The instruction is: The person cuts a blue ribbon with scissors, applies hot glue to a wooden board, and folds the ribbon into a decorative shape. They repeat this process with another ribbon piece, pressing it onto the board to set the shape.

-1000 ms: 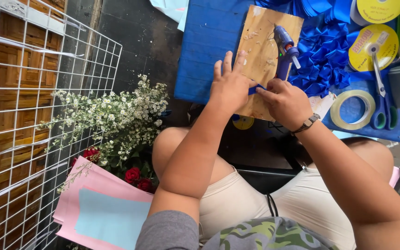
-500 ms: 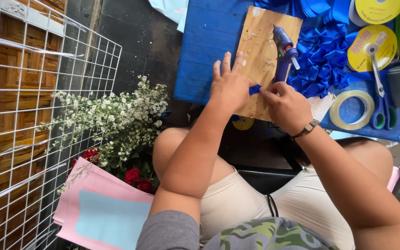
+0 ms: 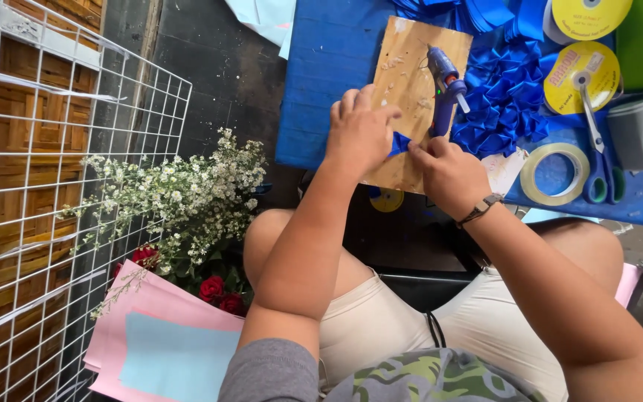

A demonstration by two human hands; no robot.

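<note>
Both hands meet over a wooden board (image 3: 411, 82) on the blue desk (image 3: 329, 74). The left hand (image 3: 362, 134) curls its fingers onto a small blue ribbon (image 3: 398, 143), pressing it to the board; the right hand (image 3: 448, 175) pinches the ribbon's other end. A blue glue gun (image 3: 444, 89) stands just beside them, with folded ribbons (image 3: 507, 104), tape (image 3: 556, 173) and scissors (image 3: 597, 149) to the right.

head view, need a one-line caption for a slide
Both hands, left hand and right hand, pinch a blue ribbon piece on a wooden board beside a glue gun.
</note>
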